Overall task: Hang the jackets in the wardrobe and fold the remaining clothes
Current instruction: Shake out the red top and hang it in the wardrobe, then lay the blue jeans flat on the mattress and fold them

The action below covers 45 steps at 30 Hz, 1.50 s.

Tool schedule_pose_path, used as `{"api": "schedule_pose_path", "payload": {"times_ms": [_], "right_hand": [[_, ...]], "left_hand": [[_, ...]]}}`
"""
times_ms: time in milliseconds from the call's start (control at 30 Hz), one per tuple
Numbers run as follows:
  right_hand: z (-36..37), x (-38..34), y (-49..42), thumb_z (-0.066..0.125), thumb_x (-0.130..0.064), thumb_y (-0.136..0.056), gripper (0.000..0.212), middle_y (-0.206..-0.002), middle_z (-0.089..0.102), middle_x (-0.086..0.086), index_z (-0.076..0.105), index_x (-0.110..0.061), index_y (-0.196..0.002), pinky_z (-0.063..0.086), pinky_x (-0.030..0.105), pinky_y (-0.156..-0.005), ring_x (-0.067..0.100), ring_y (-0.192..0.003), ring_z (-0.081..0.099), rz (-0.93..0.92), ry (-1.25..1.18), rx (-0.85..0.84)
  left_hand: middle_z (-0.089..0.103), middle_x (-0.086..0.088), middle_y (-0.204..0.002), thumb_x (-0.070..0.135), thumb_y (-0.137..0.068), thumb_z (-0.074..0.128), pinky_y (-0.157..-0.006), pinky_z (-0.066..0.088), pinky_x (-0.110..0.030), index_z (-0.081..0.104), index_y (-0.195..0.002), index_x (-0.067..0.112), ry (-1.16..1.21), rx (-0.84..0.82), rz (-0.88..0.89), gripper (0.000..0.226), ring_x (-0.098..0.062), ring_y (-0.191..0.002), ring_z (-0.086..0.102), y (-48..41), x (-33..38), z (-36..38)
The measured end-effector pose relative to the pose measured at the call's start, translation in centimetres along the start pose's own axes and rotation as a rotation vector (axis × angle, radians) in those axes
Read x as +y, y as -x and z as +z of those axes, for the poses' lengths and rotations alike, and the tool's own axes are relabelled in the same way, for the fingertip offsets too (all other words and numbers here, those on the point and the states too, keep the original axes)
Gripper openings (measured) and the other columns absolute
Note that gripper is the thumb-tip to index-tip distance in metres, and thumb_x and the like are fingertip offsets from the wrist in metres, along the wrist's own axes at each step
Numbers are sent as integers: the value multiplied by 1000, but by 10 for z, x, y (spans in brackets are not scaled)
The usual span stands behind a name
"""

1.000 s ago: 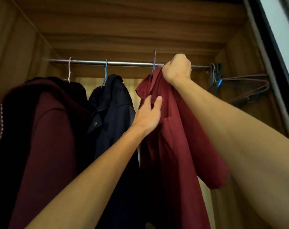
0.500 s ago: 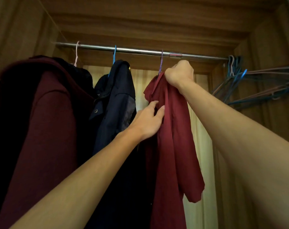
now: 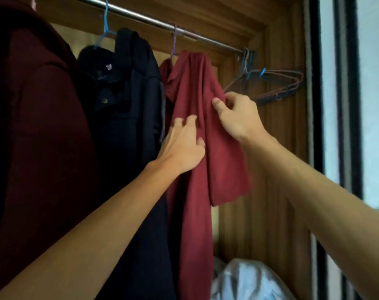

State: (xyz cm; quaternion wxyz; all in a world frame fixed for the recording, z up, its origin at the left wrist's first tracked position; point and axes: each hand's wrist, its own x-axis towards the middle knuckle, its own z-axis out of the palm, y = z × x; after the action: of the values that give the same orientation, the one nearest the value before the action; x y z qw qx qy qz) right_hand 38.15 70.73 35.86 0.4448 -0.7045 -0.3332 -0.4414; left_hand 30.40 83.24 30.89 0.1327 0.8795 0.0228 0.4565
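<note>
Rod [image 3: 216, 43] seemingly free between red jacket [image 3: 190, 83], spare hangers [image 3: 275, 96]; navy jacket [image 3: 128, 105] crowds left.

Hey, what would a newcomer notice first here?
The dark red short-sleeved shirt hanging mid-frame from the metal rail, with the left hand holding its front and the right hand pinching its sleeve. Left of it hangs a navy jacket; empty wire hangers cluster at the rail's right end.
</note>
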Motion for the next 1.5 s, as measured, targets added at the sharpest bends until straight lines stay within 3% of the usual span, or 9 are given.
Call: {"api": "schedule_pose_path", "payload": {"times_ms": [133,233,333,533,667,867,1000,1333,1500], "right_hand": [[-44,21,68,57,-29,-93,22,-92,72,6,72,-13,-98,49,32,-80,23,-89,66,5,197,-99],[-86,37,122,60,-24,-92,19,-98,71,-2,72,-17,-104,48,23,-80,13,-89,65,114,270,-179],[-129,47,179,61,-22,-93,23,-103,72,-3,71,-16,-112,47,16,-82,8,-91,64,244,330,-212],[-217,47,281,62,-23,-94,30,-118,69,1,67,-14,-121,52,29,-93,14,-103,64,419,511,-252],[-280,31,348,63,-28,-93,30,-119,68,1,68,-16,-121,47,23,-91,14,-104,63,507,628,-230],[-382,-15,434,60,-32,-96,37,-131,62,1,62,-17,-130,45,28,-99,17,-115,59,679,780,-207],[-465,-60,483,59,-32,-96,38,-133,60,0,59,-20,-133,44,28,-101,15,-119,56,780,889,-135],[-646,-204,608,60,-32,-93,39,-128,62,2,61,-17,-130,46,36,-102,20,-120,57,1018,1156,54],[-705,-276,668,61,-31,-95,39,-131,61,0,60,-17,-131,43,30,-103,18,-122,56,1134,1266,169]], "left_hand": [[43,-6,-137,21,-94,55,-95,48,-40,46,-138,21,80,134,71,45,-25,-119,52,41,26,5],[47,-4,-126,20,-93,55,-85,51,-39,54,-126,20,109,118,142,33,-23,-111,54,72,44,18],[57,-2,-114,22,-92,56,-82,51,-40,61,-115,22,148,9,186,23,-23,-103,58,109,65,36],[65,-7,-99,21,-88,61,-83,51,-39,70,-102,18,316,-291,222,17,-28,-95,65,193,124,83],[66,-4,-112,29,-92,58,-85,51,-36,68,-113,22,369,-421,303,25,-24,-104,63,243,183,94],[64,-1,-127,35,-96,60,-89,50,-32,63,-127,22,509,-599,461,34,-20,-111,62,328,293,73],[66,-1,-125,35,-95,63,-85,49,-26,64,-125,22,648,-650,536,33,-17,-110,64,387,363,48],[69,0,-120,37,-94,63,-90,54,-33,67,-119,24,870,-860,799,28,-18,-108,65,545,528,-31],[69,2,-114,39,-92,63,-87,52,-31,67,-116,27,931,-982,952,27,-17,-105,65,616,590,-72]]}}
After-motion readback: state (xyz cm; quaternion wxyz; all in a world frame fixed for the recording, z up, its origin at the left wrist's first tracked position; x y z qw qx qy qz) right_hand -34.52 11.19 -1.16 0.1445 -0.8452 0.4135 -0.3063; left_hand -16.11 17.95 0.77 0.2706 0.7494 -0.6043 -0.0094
